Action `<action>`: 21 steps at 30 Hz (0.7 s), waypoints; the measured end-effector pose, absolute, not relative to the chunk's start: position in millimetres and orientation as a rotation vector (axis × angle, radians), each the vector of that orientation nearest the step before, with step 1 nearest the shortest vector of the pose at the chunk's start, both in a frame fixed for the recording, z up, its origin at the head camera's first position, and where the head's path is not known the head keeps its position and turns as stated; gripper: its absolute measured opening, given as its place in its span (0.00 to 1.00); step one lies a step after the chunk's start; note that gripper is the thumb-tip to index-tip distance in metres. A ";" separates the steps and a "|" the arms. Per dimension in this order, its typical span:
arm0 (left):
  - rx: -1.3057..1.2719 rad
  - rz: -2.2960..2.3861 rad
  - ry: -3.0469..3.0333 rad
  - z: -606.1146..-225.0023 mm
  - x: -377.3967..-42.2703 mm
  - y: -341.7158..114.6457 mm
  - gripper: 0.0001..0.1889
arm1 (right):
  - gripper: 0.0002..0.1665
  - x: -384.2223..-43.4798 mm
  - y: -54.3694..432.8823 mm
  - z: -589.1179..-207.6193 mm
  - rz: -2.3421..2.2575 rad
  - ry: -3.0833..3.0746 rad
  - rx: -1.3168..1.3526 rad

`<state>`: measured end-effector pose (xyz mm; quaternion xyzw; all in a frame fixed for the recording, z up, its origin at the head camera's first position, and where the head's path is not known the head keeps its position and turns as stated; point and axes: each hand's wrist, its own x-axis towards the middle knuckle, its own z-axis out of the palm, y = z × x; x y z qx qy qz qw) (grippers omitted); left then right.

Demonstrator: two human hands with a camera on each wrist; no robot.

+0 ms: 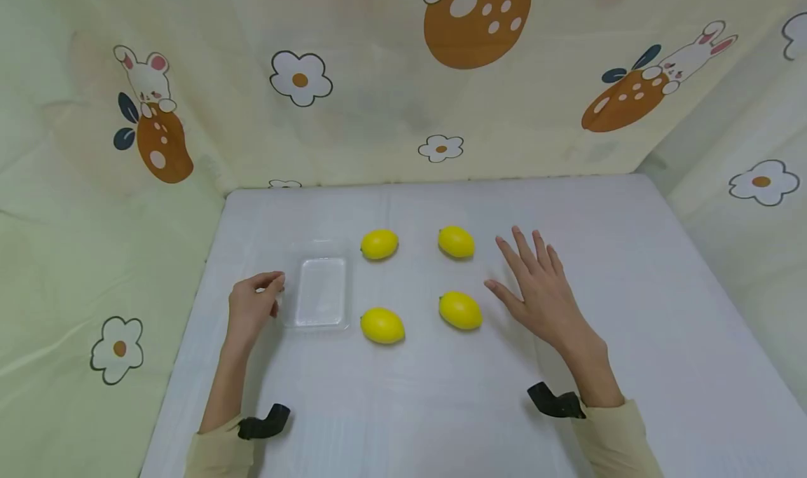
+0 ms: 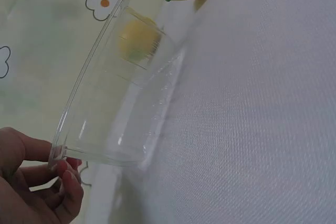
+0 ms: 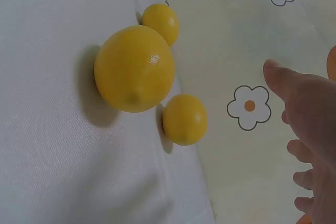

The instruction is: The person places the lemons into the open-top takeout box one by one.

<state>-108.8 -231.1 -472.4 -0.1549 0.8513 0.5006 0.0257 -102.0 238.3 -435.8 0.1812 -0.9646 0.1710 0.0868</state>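
My left hand point(image 1: 255, 306) pinches the left rim of a clear plastic container point(image 1: 321, 292) between thumb and fingers. In the left wrist view the container point(image 2: 115, 98) shows its thin rim and see-through walls, with a lemon visible through it. To its right, several yellow lemons lie spaced apart: one at the back left point(image 1: 380, 244), one at the back right point(image 1: 456, 242), one at the front left point(image 1: 382, 325) and one at the front right point(image 1: 460, 310). Over the table, right of the lemons, my right hand point(image 1: 539, 296) is spread with straight fingers, holding nothing.
A white cloth covers the table point(image 1: 403, 408). Behind it and along both sides hangs a pale curtain point(image 1: 372, 127) printed with flowers and rabbits. Black straps point(image 1: 557, 401) sit around both wrists at the sleeve ends.
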 end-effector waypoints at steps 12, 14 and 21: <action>-0.527 1.655 2.552 -475.2 -111.6 -232.8 0.16 | 0.44 -103.4 244.3 -451.0 0.940 -2.912 0.533; -0.535 1.659 2.545 -474.4 -111.9 -232.3 0.17 | 0.42 -102.6 244.9 -460.6 1.076 -2.939 0.493; -0.550 1.688 2.516 -473.2 -112.0 -230.9 0.17 | 0.45 -95.7 236.9 -493.2 1.312 -2.936 0.436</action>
